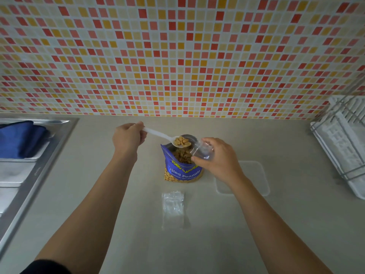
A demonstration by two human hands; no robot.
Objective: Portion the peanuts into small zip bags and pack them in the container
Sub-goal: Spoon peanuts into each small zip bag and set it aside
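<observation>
Nearest, both forearms reach over the counter (98, 194), where a spare zip bag (172, 206) lies flat near the front middle. The left hand (128, 138) grips the handle of the white spoon (158, 134), whose long axis runs rightward. Its bowl holds peanuts (182, 141) above the open peanut bag (182, 171). Just right of the bowl, the right hand (217, 157) pinches a small zip bag (203, 150), mouth seemingly toward the spoon. The clear container (254, 175) sits further right.

One peanut bag (182, 171). Two hands: left hand (128, 139) left of it, right hand (219, 159) right. One spoon (158, 134) above it. Two zip bags: one zip bag (203, 150) at its mouth, one zip bag (173, 206) before it. One container (254, 178) to its right.
</observation>
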